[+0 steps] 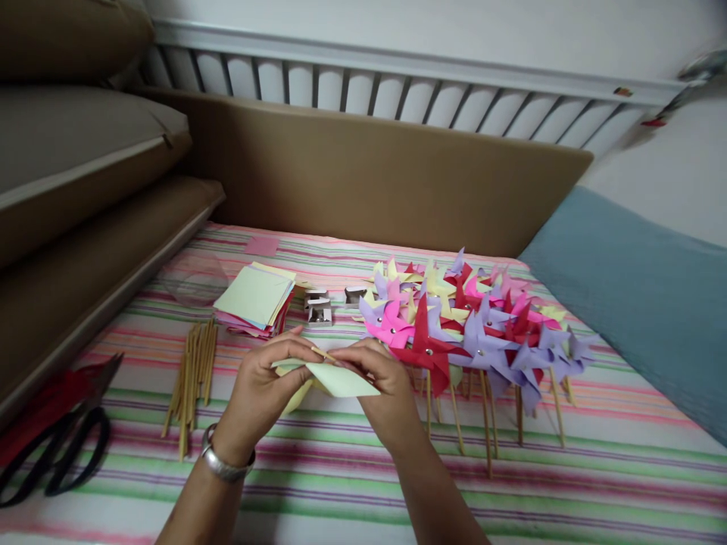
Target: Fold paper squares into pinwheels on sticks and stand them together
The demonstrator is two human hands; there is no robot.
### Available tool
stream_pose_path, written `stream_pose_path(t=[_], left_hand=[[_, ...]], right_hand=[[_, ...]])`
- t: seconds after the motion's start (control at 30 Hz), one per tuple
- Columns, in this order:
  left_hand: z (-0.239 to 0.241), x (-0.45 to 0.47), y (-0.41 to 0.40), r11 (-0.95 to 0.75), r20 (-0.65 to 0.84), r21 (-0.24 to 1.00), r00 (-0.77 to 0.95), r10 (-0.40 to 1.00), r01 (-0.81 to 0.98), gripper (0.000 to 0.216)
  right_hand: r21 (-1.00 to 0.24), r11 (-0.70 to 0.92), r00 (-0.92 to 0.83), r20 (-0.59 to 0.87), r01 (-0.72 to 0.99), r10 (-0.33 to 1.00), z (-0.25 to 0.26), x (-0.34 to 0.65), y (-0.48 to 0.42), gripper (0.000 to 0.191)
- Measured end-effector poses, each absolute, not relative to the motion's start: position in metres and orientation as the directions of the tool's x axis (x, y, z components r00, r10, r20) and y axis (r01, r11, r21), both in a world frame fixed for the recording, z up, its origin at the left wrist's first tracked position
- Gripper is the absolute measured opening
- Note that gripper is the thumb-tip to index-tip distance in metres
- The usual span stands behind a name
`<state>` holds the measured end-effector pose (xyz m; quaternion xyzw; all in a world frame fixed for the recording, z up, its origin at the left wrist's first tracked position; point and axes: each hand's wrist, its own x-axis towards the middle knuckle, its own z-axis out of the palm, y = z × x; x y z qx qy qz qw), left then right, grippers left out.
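Note:
Between my two hands is a pale yellow paper pinwheel (338, 380), its blades folded and partly covered by my fingers. A thin wooden stick (323, 354) shows its end at the far side of the paper. My left hand (269, 382), with a silver bracelet at the wrist, grips the pinwheel from the left, fingers closed. On the other side my right hand (386, 386) pinches the paper and touches the stick's end. The pinwheel's centre is hidden from me.
Several finished pinwheels (429, 352) lie heaped on the right. Stacked square papers (255, 297), small open boxes (319, 311) and loose wooden sticks (190, 378) are to the left and beyond my hands. Black-handled scissors (76, 446) lie far left on the striped cloth (318, 484). Brown cushions surround the back.

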<state>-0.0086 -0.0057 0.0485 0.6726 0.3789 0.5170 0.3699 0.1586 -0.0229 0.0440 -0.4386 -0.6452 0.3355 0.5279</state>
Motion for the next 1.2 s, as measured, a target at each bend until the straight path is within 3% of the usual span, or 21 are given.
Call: stream_pose_path(t=[0.73,1.2], left_hand=[[0.0495,-0.0097,-0.0077,-0.405,0.385,0.910,0.181,0.905,0.090,0.007],[0.0511,-0.0082,-0.0084,-0.416,0.391,0.904,0.207,0.897,0.096,0.004]], right_hand=[[-0.892,0.409,-0.058,0.406,0.191,0.912,0.0416,0.1581,-0.0244,0.026],[-0.889,0.403,-0.061,0.400,0.218,0.915,0.0452,0.1578,-0.0255,0.023]])
